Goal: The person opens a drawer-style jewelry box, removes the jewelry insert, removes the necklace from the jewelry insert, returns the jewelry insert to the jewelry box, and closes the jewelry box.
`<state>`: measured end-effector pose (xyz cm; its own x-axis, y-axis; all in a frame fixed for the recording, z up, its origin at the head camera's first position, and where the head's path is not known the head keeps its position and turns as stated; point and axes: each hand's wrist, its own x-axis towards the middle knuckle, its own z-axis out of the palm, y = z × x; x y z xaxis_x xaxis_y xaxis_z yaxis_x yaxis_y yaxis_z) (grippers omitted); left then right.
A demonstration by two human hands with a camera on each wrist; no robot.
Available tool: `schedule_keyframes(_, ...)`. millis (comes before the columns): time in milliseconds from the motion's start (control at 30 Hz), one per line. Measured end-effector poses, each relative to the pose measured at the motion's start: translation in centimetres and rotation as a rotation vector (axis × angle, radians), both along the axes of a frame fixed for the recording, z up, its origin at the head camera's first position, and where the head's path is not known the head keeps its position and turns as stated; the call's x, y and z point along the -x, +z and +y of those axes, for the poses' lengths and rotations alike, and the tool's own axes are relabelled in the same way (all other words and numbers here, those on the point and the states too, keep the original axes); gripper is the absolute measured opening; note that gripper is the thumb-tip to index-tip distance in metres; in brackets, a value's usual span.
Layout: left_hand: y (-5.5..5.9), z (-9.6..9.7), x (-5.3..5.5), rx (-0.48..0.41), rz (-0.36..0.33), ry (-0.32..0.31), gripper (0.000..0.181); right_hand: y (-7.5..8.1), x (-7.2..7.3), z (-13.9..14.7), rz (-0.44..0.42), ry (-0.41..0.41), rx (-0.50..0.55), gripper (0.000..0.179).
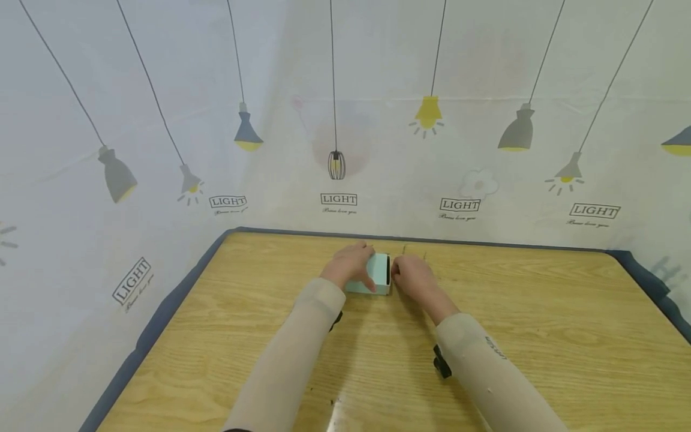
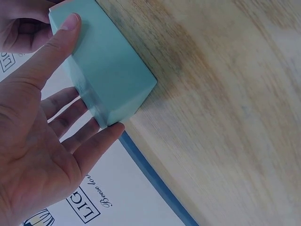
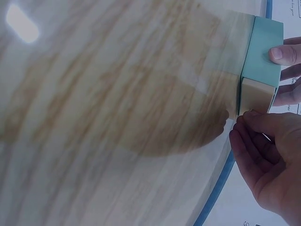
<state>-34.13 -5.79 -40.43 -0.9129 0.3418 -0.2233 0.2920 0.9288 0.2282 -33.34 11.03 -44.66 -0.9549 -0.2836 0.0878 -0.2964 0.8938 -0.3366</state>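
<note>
A pale teal box [image 1: 381, 270] lies on the wooden table near its far edge. My left hand [image 1: 351, 264] grips it from the left; in the left wrist view the thumb presses on one face of the box [image 2: 108, 61] and the fingertips touch the opposite side. My right hand [image 1: 415, 277] is at the box's right end. In the right wrist view, that hand [image 3: 275, 155] has thumb and forefinger pinched together at the lower edge of a beige end piece [image 3: 256, 95], the other fingers curled. From the head, this end shows a dark strip.
The wooden table [image 1: 540, 324] has a blue border [image 1: 432, 242] along its back. Behind it hangs a white sheet [image 1: 378, 132] printed with lamps and the word LIGHT. Small dark specks [image 1: 332, 402] lie near the front, and thin dark marks show beyond the right hand.
</note>
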Motion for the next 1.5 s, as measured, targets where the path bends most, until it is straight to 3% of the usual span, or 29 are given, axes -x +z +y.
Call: schedule_keyframes(1500,0.35,0.00,-0.20,0.000,-0.009,0.003,0.089,-0.17,0.01,0.89,-0.011,0.004,-0.012,0.006)
